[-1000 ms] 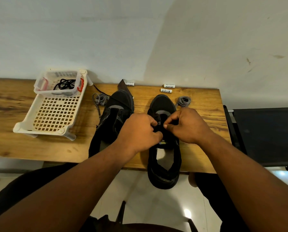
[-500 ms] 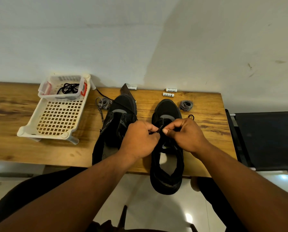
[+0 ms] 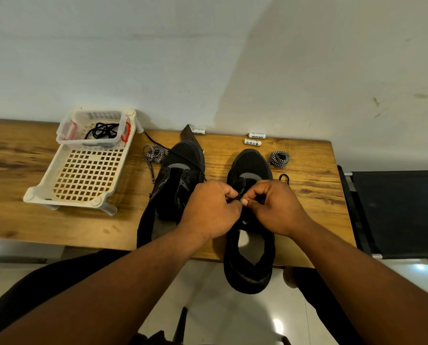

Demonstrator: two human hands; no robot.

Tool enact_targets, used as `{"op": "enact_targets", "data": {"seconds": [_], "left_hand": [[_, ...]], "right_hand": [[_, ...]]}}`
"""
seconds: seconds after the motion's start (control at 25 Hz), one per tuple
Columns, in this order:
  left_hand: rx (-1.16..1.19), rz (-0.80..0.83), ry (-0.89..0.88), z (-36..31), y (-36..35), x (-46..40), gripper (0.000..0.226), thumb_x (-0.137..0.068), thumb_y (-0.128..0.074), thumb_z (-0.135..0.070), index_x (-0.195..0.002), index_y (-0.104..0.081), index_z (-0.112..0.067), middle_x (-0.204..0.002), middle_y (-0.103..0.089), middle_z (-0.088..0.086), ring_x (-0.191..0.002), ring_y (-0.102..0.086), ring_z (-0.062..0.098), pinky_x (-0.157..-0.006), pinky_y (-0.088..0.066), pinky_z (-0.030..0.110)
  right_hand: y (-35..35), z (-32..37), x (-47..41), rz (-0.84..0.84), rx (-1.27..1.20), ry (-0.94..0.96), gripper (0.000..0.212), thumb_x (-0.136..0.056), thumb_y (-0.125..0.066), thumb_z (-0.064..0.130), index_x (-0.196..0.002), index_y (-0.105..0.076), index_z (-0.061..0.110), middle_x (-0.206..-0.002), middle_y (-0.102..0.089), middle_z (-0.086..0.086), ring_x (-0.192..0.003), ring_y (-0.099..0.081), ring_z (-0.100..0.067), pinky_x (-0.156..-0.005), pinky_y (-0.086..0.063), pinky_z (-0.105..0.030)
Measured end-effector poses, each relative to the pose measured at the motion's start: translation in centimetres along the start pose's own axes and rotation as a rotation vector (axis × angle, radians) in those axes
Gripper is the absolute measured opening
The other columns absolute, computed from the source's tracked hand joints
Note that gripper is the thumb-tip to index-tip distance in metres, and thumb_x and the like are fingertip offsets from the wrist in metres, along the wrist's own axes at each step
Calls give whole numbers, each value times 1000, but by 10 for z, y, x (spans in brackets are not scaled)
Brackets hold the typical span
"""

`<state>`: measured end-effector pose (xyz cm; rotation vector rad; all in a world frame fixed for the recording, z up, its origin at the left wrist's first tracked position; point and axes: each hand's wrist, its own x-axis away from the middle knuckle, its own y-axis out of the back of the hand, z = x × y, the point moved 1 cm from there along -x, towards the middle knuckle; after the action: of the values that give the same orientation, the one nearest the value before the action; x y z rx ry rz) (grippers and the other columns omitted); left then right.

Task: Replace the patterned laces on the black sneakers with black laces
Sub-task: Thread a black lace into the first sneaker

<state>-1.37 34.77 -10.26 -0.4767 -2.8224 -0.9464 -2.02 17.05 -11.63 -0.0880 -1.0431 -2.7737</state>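
Note:
Two black sneakers stand on the wooden table (image 3: 34,220). The right sneaker (image 3: 250,260) overhangs the front edge; the left sneaker (image 3: 175,180) leans beside it. Over the right sneaker's eyelets, my left hand (image 3: 210,210) and my right hand (image 3: 275,207) both pinch a black lace (image 3: 284,177), whose loop shows beside the shoe. One patterned lace (image 3: 155,153) lies loose left of the left sneaker. The other patterned lace (image 3: 279,158) is coiled at the right sneaker's toe. More black lace (image 3: 103,130) sits in a clear tub (image 3: 66,138).
A white slotted basket (image 3: 83,175) holds the clear tub at the table's left. Three small white batteries (image 3: 252,142) lie along the wall. A black seat (image 3: 397,210) stands right of the table. My legs and the tiled floor are below.
Both hands have kept working at the same eyelets of the right sneaker, fingertips closing together on the lace. The camera view has shifted slightly; the shoes stay put.

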Motion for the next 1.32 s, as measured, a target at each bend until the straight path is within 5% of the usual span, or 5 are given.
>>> {"op": "enact_targets", "data": {"seconds": [0.72, 0.92, 1.04, 1.24, 1.32], "left_hand": [[-283, -57, -76, -4, 6, -3, 10, -102, -53, -18, -97, -55, -26, -89, -59, -9, -76, -60, 10, -63, -50, 29], [720, -218, 159, -18, 38, -17, 21, -111, -35, -15, -98, -51, -15, -99, -73, 5, -96, -73, 30, -86, -61, 43], [1149, -54, 82, -26, 49, -15, 21, -110, -33, -17, -96, -49, -16, -72, -57, 2, -59, -52, 19, -64, -48, 33], [-442, 220, -251, -8, 34, -16, 13, -101, -60, -35, -101, -67, -25, -82, -65, -10, -71, -59, 5, -66, -49, 26], [-442, 262, -195, -9, 29, -14, 20, -102, -60, -33, -86, -69, -23, -70, -62, -10, -62, -54, 2, -63, -42, 26]], "right_hand": [[16, -1, -5, 166, 32, 7, 22, -84, -84, 22, -80, -73, 40, -83, -69, 9, -74, -65, -6, -70, -57, -30], [13, -2, -3, 7, 122, 15, 41, -69, -91, 30, -96, -60, 34, -92, -56, 10, -82, -55, -8, -66, -44, -26], [16, -5, -6, -32, 168, -27, 62, -65, -90, 39, -112, -51, 36, -102, -49, 12, -95, -48, -12, -72, -41, -29], [16, -10, -8, 8, 207, -71, 93, -65, -88, 46, -145, -42, 38, -115, -46, 8, -113, -44, -16, -89, -43, -34], [17, -12, -10, 13, 197, -93, 99, -63, -88, 47, -149, -39, 38, -115, -46, 8, -114, -45, -17, -93, -45, -36]]}}
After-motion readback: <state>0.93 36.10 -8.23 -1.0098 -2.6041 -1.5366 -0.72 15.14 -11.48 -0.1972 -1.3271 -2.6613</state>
